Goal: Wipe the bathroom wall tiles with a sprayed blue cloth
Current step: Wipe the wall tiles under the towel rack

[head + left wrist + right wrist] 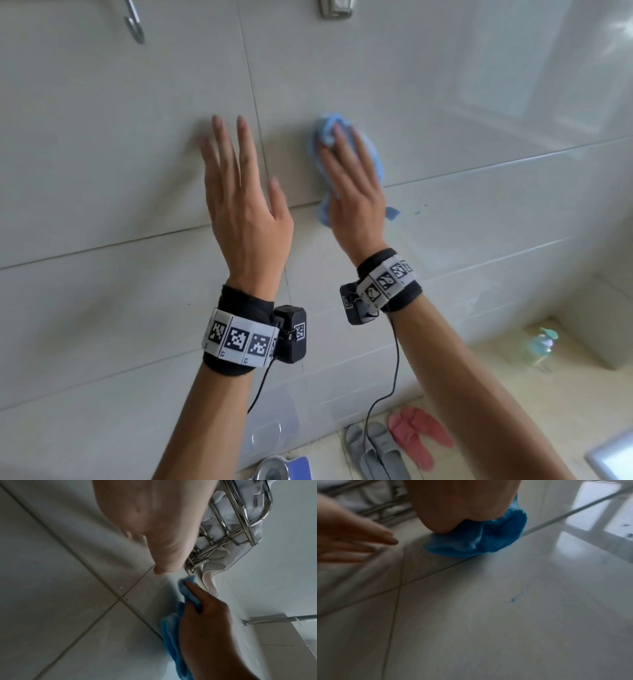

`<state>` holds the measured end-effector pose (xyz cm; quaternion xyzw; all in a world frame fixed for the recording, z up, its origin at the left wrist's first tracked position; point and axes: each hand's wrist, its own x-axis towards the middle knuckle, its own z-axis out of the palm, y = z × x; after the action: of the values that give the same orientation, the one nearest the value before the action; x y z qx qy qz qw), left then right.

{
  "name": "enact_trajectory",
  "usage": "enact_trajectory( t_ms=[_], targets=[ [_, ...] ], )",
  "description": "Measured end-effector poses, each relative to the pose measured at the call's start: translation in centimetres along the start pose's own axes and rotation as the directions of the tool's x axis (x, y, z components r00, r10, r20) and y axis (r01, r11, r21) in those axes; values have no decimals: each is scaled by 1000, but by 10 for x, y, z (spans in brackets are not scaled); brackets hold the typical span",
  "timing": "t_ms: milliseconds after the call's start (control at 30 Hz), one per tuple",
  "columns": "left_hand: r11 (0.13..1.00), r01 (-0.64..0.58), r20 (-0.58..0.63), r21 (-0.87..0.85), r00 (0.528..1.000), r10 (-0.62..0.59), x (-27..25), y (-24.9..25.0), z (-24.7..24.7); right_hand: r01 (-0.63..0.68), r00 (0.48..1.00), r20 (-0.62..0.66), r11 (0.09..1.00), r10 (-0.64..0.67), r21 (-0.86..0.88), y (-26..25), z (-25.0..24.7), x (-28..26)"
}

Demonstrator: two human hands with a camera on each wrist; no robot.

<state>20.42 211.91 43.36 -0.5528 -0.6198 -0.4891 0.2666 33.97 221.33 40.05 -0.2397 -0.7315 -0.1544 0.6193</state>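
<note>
A crumpled blue cloth (375,161) lies flat against the pale grey wall tiles (120,113), pressed there by my right hand (346,164) with straight fingers laid over it. The cloth (481,539) bulges out from under the palm in the right wrist view, and in the left wrist view the cloth (171,631) shows along the edge of the right hand (207,628). My left hand (236,178) is raised beside it, fingers spread and straight, near or on the tile and holding nothing. A few small blue specks (417,212) mark the tile to the right of the cloth.
A metal hook (135,24) and a metal bracket (337,8) are fixed to the wall above. A chrome wire rack holding white towels (240,520) and a chrome bar (281,619) hang nearby. On the floor are grey slippers (373,448), pink slippers (421,435) and a green spray bottle (539,346).
</note>
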Motion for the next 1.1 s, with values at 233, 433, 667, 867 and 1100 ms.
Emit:
enact_trajectory(
  t_ms=[233, 433, 667, 867, 1100],
  targets=[
    [998, 28, -37, 55, 999, -26, 5, 4, 15, 164, 986, 66, 970, -154, -181, 41, 1, -22],
    [995, 14, -33, 95, 999, -11, 2, 26, 33, -132, 980, -178, 962, 90, -240, 102, -26, -48],
    [984, 27, 0, 178, 1000, -27, -6, 76, 71, -169, 958, -245, 984, 150, -60, 142, -76, -31],
    [967, 106, -24, 233, 994, -104, -7, 92, 91, -236, 942, -278, 959, 186, -158, 229, -101, -47],
    [968, 124, -44, 220, 992, -117, -8, 91, 97, -205, 953, -245, 976, 180, -79, 204, -63, -97]
  ],
)
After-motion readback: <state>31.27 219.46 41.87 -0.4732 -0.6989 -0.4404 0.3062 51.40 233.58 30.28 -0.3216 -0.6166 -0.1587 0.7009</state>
